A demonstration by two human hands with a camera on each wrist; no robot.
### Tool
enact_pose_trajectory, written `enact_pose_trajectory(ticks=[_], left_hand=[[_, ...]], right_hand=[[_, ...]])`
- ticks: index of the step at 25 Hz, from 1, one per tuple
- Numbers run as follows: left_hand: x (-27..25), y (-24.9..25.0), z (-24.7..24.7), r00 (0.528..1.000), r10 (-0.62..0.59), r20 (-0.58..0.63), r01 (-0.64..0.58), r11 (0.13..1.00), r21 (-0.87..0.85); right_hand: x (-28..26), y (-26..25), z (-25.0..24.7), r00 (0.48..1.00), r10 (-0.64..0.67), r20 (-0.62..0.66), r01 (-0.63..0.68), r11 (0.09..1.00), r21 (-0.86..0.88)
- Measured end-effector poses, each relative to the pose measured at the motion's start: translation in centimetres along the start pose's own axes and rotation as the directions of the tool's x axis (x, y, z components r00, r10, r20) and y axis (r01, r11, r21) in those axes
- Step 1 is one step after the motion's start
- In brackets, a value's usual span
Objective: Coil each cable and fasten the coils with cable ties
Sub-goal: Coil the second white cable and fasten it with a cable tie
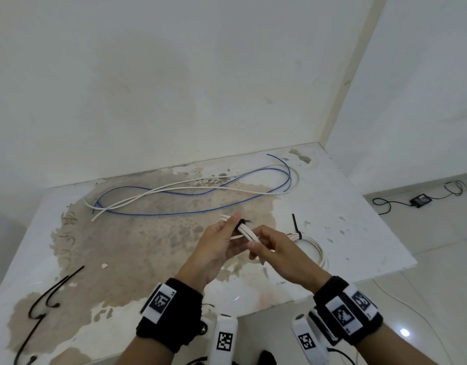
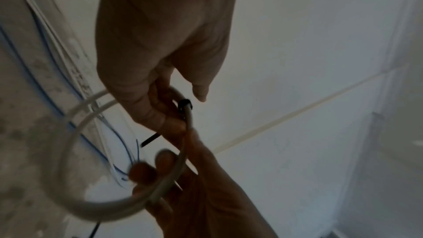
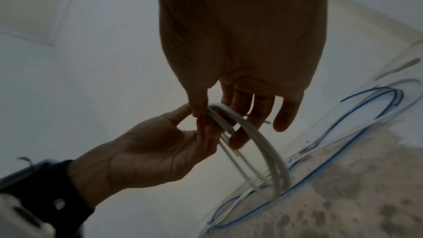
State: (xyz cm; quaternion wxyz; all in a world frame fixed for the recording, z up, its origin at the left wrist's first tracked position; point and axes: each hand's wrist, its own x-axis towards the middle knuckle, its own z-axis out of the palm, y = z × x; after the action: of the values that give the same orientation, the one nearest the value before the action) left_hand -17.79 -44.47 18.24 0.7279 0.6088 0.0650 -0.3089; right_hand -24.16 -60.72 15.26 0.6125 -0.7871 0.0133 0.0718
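Observation:
Above the middle of the table, both hands hold a small white cable coil [image 1: 249,234] with a black cable tie [image 1: 243,222] around it. My left hand [image 1: 235,225] pinches the coil at the tie. My right hand [image 1: 255,248] grips the strands just to the right. In the left wrist view the coil [image 2: 91,209] hangs as a ring, the tie head [image 2: 184,104] sits by my left fingertips, and the tie's tail sticks out below. In the right wrist view my thumb and fingers close on the coil [image 3: 272,149].
A loose blue cable [image 1: 174,214] and a loose white cable [image 1: 253,191] lie stretched across the back of the stained table [image 1: 332,206]. A tied white coil [image 1: 316,246] lies at the right. Black cable ties [image 1: 45,299] lie front left. A black adapter [image 1: 420,200] is on the floor.

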Motion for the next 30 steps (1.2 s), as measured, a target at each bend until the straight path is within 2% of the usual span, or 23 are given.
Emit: enact_pose_trajectory(ticks=[1, 3, 4, 6, 8, 11, 12, 13, 14, 15, 16, 17, 18, 20, 21, 23, 25, 27, 28, 30], left_hand=[[0.0, -0.2, -0.3, 0.999, 0.011, -0.039, -0.006, 0.992, 0.125], [0.0, -0.6, -1.0, 0.987, 0.109, -0.118, -0.047, 0.899, 0.436], [0.1, -0.9, -1.5, 0.978, 0.146, -0.149, -0.054, 0.866, 0.497], [0.6, -1.5, -1.9, 0.986, 0.092, -0.137, -0.019, 0.887, 0.462], [1.6, -2.5, -1.9, 0.999, 0.018, -0.034, -0.002, 0.899, 0.438], [3.4, -4.0, -1.9, 1.0, 0.011, 0.012, -0.015, 0.89, 0.455], [4.0, -4.1, -1.9, 1.0, 0.005, 0.006, -0.007, 0.897, 0.442], [4.3, -4.1, -2.0, 1.0, -0.013, 0.004, 0.01, 0.905, 0.425], [4.7, -4.0, -2.1, 0.999, -0.05, 0.009, 0.042, 0.913, 0.407], [5.0, -3.7, -2.2, 0.994, -0.106, 0.025, 0.088, 0.914, 0.396], [5.4, -3.6, -2.2, 0.983, -0.176, 0.053, 0.142, 0.91, 0.39], [5.7, -3.4, -2.1, 0.966, -0.241, 0.091, 0.189, 0.904, 0.383], [6.0, -3.4, -1.9, 0.946, -0.294, 0.132, 0.226, 0.898, 0.378], [6.8, -3.5, -1.1, 0.926, -0.328, 0.187, 0.246, 0.899, 0.362], [7.3, -3.8, -0.7, 0.935, -0.305, 0.182, 0.227, 0.907, 0.355], [8.1, -4.7, -0.2, 0.975, -0.204, 0.091, 0.152, 0.905, 0.397], [8.7, -6.0, -1.0, 0.993, -0.121, 0.006, 0.102, 0.86, 0.5], [9.3, -7.4, -2.4, 0.995, -0.104, -0.003, 0.088, 0.824, 0.559], [9.5, -8.0, -3.2, 0.994, -0.106, 0.002, 0.082, 0.783, 0.617], [10.2, -9.1, -4.7, 0.996, -0.091, 0.011, 0.046, 0.594, 0.804]], right_hand=[[-0.1, 0.5, -0.2, 1.0, -0.018, 0.006, 0.018, 1.0, -0.016], [0.0, 1.3, -1.1, 0.996, -0.084, -0.01, 0.083, 0.994, -0.076], [0.1, 1.6, -1.5, 0.991, -0.131, -0.004, 0.128, 0.979, -0.158], [0.2, 2.4, -1.4, 0.976, -0.214, 0.03, 0.209, 0.902, -0.378], [0.3, 2.9, -0.5, 0.971, -0.23, 0.07, 0.23, 0.806, -0.545], [-0.2, 2.8, 0.6, 0.948, -0.227, 0.221, 0.317, 0.704, -0.635], [-0.5, 2.5, 0.5, 0.939, -0.267, 0.215, 0.343, 0.71, -0.615], [-0.7, 2.4, 0.0, 0.933, -0.336, 0.13, 0.346, 0.74, -0.577], [-0.7, 2.8, -0.9, 0.923, -0.383, -0.023, 0.313, 0.787, -0.531], [-0.5, 3.6, -1.9, 0.915, -0.368, -0.163, 0.256, 0.845, -0.47], [-0.2, 4.4, -3.0, 0.929, -0.299, -0.22, 0.185, 0.887, -0.423], [0.2, 5.2, -3.7, 0.964, -0.206, -0.17, 0.12, 0.902, -0.416], [0.6, 6.1, -4.0, 0.993, -0.111, -0.043, 0.082, 0.903, -0.422], [1.4, 7.7, -3.4, 0.989, 0.012, 0.151, 0.046, 0.926, -0.376], [1.9, 8.2, -3.0, 0.989, 0.03, 0.147, 0.02, 0.945, -0.327], [2.9, 9.1, -2.7, 0.995, 0.104, -0.01, -0.103, 0.967, -0.232], [3.9, 10.4, -2.8, 0.949, 0.267, -0.17, -0.285, 0.954, -0.096], [4.7, 11.6, -2.7, 0.887, 0.401, -0.23, -0.423, 0.905, -0.05], [5.0, 12.2, -2.5, 0.872, 0.434, -0.228, -0.463, 0.882, -0.092], [5.4, 13.7, -1.9, 0.872, 0.447, -0.198, -0.486, 0.836, -0.254]])
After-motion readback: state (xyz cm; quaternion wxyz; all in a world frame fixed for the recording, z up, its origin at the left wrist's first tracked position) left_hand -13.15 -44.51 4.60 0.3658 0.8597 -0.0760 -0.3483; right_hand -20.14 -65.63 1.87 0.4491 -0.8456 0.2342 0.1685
